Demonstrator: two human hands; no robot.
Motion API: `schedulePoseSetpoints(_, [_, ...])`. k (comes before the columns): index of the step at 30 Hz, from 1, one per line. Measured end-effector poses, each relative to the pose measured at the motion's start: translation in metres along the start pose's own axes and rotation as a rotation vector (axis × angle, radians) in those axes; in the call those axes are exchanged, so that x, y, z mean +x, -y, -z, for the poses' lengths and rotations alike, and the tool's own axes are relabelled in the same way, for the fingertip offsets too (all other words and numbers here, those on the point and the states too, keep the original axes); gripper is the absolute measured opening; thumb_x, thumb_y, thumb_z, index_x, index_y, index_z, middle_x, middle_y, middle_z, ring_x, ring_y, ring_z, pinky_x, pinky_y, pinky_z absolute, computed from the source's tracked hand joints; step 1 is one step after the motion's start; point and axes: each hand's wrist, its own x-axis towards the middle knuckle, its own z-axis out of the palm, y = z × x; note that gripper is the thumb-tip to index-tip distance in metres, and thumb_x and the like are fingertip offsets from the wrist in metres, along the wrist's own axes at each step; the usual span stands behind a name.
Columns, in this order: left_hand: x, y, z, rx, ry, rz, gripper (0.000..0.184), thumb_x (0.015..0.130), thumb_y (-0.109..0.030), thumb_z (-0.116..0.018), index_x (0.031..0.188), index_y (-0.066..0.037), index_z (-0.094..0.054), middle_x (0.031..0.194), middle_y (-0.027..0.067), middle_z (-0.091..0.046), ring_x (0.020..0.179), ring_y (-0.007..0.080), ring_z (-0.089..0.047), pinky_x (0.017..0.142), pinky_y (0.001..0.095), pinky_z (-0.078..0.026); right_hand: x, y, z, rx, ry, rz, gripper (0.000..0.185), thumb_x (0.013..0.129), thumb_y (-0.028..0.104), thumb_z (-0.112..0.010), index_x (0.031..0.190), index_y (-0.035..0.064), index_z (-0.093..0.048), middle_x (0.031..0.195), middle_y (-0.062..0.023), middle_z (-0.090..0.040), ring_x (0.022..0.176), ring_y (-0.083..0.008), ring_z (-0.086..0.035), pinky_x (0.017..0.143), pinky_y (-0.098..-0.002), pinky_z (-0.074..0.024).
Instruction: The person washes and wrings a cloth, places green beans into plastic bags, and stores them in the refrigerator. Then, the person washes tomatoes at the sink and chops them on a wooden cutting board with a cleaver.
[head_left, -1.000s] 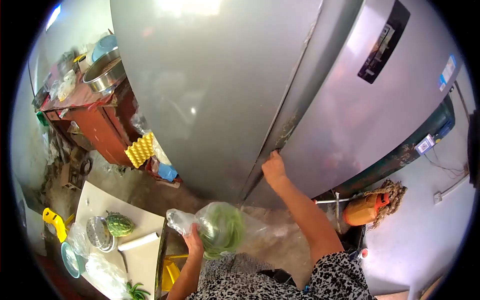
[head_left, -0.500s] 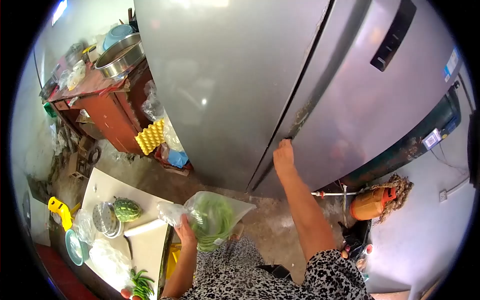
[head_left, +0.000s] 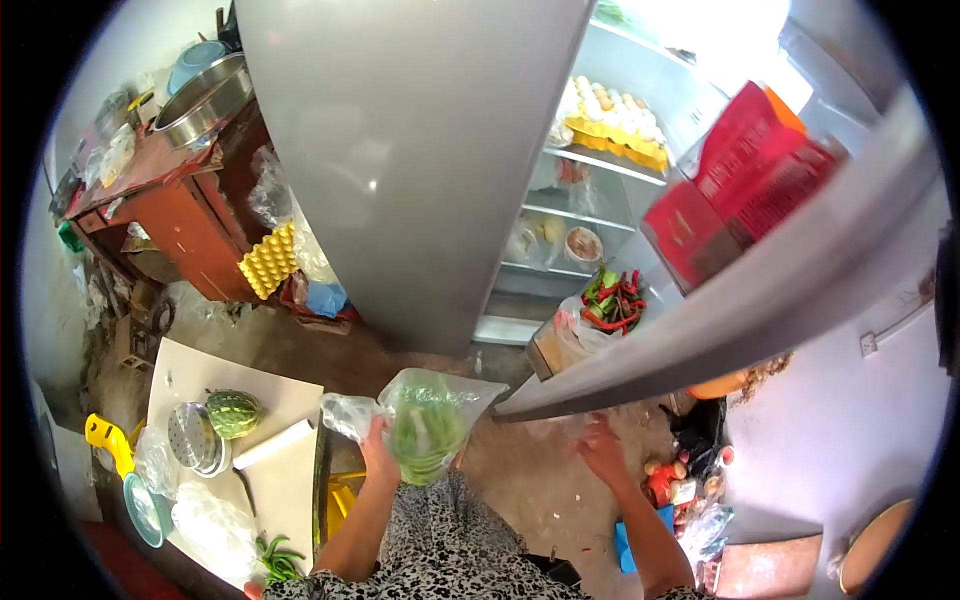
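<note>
My left hand [head_left: 378, 450] is closed on a clear plastic bag of long green vegetables [head_left: 427, 425], held in front of my body. My right hand [head_left: 603, 450] is off the fridge door, below its lower edge, with fingers apart and nothing in them. The right-hand fridge door [head_left: 760, 290] stands swung open toward me. Inside the fridge, a yellow tray of eggs [head_left: 620, 140] rests on a shelf, with a bowl [head_left: 583, 246] and bagged food lower down. The door racks hold red packages [head_left: 735, 190] and a bag of red and green peppers [head_left: 612, 300].
At left, a pale table [head_left: 285, 400] bears a striped green melon [head_left: 233, 413], a perforated steel lid, plastic bags and green peppers [head_left: 278, 557]. Behind it stands a red-brown cabinet [head_left: 190, 230] beside yellow egg trays [head_left: 268, 262]. Bags and a blue item [head_left: 640, 540] lie on the floor at right.
The right-hand fridge door has swung open, showing the shelves. My right hand has let go of its edge and moved down and right. My left hand still holds the bag.
</note>
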Motion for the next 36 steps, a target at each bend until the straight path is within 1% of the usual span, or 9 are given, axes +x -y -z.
schedulePoseSetpoints(6, [-0.008,0.028,-0.027,-0.114,0.096,0.322,0.011,0.083,-0.02,-0.068,0.082,-0.012,-0.06,0.091,-0.0014,-0.058,0.088,0.0151,-0.058,0.08,0.0343,-0.05,-0.017,-0.112,0.004,0.699,-0.352,-0.172,0.066,0.08,0.011,-0.078,0.135,0.0004,-0.044,0.123,-0.0088,-0.058,0.106,-0.0222,-0.057,0.095,-0.0375,-0.0462])
schedulePoseSetpoints(9, [-0.01,0.045,-0.041,-0.087,0.216,0.189,0.015,0.086,-0.014,-0.068,0.099,-0.009,-0.062,0.098,0.0005,-0.06,0.092,0.0156,-0.059,0.082,0.0351,-0.051,-0.027,-0.173,0.012,0.746,-0.597,-0.101,0.055,0.083,0.016,-0.076,0.131,0.0076,-0.05,0.108,-0.0036,-0.063,0.094,-0.0186,-0.058,0.079,-0.0333,-0.0471])
schedulePoseSetpoints(13, [0.004,0.082,-0.062,0.037,0.276,0.162,0.025,0.09,-0.012,-0.066,0.114,-0.006,-0.06,0.108,0.0023,-0.061,0.098,0.0176,-0.059,0.085,0.037,-0.051,-0.04,-0.202,0.033,0.902,-0.779,-0.252,0.043,0.085,0.018,-0.072,0.124,0.0071,-0.056,0.106,-0.004,-0.064,0.093,-0.0196,-0.06,0.076,-0.0337,-0.0485])
schedulePoseSetpoints(16, [0.013,0.088,-0.091,0.096,0.296,0.258,0.026,0.091,-0.011,-0.064,0.116,-0.006,-0.059,0.11,0.0034,-0.061,0.102,0.0196,-0.059,0.088,0.0379,-0.051,-0.046,-0.209,-0.008,0.933,-0.649,-0.496,0.034,0.088,0.019,-0.069,0.118,0.0062,-0.059,0.103,-0.0062,-0.065,0.09,-0.0212,-0.063,0.073,-0.034,-0.0513])
schedulePoseSetpoints(22, [0.045,0.101,-0.135,0.104,0.199,0.514,0.033,0.088,-0.011,-0.066,0.119,-0.006,-0.057,0.109,0.0047,-0.06,0.103,0.0213,-0.059,0.09,0.0373,-0.051,0.038,-0.188,-0.139,1.027,0.01,-0.73,0.023,0.093,0.023,-0.062,0.106,0.0045,-0.065,0.098,-0.0105,-0.068,0.083,-0.0243,-0.068,0.066,-0.0346,-0.057])
schedulePoseSetpoints(24, [0.064,0.107,-0.144,0.139,0.237,0.523,0.037,0.085,-0.01,-0.068,0.12,-0.006,-0.056,0.11,0.005,-0.06,0.103,0.0217,-0.059,0.092,0.0369,-0.05,0.106,-0.173,-0.165,1.145,0.062,-0.718,0.02,0.094,0.019,-0.06,0.107,0.004,-0.063,0.096,-0.0102,-0.069,0.078,-0.0188,-0.068,0.064,-0.0305,-0.0562])
schedulePoseSetpoints(29, [0.117,0.146,-0.153,0.649,0.376,0.152,0.048,0.08,-0.006,-0.073,0.124,-0.001,-0.053,0.116,0.009,-0.061,0.109,0.023,-0.058,0.098,0.037,-0.046,0.273,-0.13,-0.186,1.164,-0.006,-0.69,0.023,0.095,0.025,-0.06,0.107,0.0055,-0.064,0.093,-0.0081,-0.07,0.072,-0.0173,-0.066,0.063,-0.0303,-0.0561])
schedulePoseSetpoints(32, [0.148,0.167,-0.158,0.829,0.384,0.102,0.059,0.08,-0.004,-0.075,0.131,0.003,-0.047,0.125,0.0129,-0.06,0.116,0.0244,-0.056,0.1,0.0377,-0.044,0.363,-0.137,-0.196,1.024,0.069,-0.654,0.029,0.096,0.03,-0.059,0.111,0.0048,-0.063,0.096,-0.0085,-0.07,0.08,-0.0195,-0.069,0.064,-0.0311,-0.0567])
schedulePoseSetpoints(36, [0.168,0.147,-0.193,0.859,0.332,0.219,0.047,0.087,-0.007,-0.07,0.128,0.002,-0.05,0.125,0.0124,-0.059,0.117,0.0242,-0.054,0.101,0.0372,-0.042,0.454,-0.13,-0.2,1.316,-0.051,-0.664,0.039,0.097,0.033,-0.057,0.123,0.0036,-0.055,0.113,-0.014,-0.065,0.097,-0.025,-0.067,0.078,-0.0382,-0.0562])
